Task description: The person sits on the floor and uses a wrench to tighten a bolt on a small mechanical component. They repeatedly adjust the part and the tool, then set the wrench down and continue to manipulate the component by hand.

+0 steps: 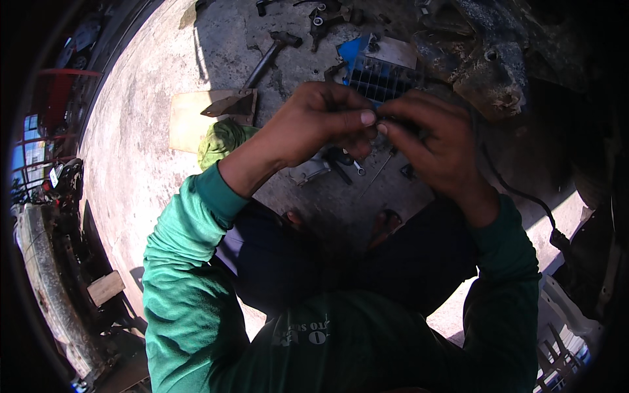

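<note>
My left hand [322,124] and my right hand [429,134] meet fingertip to fingertip over the concrete floor, both closed in a pinch. Whatever lies between the fingers is too small and dark to make out. Just beyond them sits a compartment box [383,80] with a dark grid of cells and a blue edge, partly covered by my hands. Below the fingers, a wrench [358,168] and a thin screwdriver-like rod [379,171] lie on the floor. A yellow-green cloth [226,139] is next to my left wrist.
A hammer [272,57] lies beyond my left hand, near a flat tan board [190,121] with a dark pointed piece on it. Greasy metal parts [321,25] rest at the far side. A large dirty metal assembly [488,56] stands far right, and a black cable [511,187] runs along the right.
</note>
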### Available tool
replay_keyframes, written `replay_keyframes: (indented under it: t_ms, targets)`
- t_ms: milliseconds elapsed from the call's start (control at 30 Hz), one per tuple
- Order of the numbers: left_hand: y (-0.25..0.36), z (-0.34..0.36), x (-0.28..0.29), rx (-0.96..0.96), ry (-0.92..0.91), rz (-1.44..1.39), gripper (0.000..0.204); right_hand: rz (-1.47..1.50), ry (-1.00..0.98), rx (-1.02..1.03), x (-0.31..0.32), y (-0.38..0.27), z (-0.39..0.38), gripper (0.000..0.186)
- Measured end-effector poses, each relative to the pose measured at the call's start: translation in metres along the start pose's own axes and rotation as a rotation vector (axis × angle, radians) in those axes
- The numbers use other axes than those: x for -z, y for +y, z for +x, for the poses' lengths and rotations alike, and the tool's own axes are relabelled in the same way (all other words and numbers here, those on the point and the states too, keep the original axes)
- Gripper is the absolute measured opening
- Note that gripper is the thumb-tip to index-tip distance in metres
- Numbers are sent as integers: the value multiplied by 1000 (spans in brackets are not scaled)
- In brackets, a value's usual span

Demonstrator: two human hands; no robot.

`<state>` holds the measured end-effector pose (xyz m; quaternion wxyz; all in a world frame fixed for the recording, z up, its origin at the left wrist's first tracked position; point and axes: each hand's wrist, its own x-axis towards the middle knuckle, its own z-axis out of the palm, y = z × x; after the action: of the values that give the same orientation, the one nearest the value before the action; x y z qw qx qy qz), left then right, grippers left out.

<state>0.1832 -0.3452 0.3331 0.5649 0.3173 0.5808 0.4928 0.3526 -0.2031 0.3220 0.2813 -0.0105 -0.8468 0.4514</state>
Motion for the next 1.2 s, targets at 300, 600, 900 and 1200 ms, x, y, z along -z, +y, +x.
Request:
replay_keyframes:
  t_ms: [300,600,900,1200]
  targets:
    - [-2,3,-1,-55,-14,69,26,-24,-35,-32,-1,4,-1,17]
    - [0,0,-3,-122,25,174,25,69,10,-155,-5,6,-5,19]
    - [0,-5,-12,-251,50,398,24,122,36,-186,-4,8,-7,13]
    - [3,-6,-11,-220,22,378,24,119,42,-183,-5,7,-7,13]
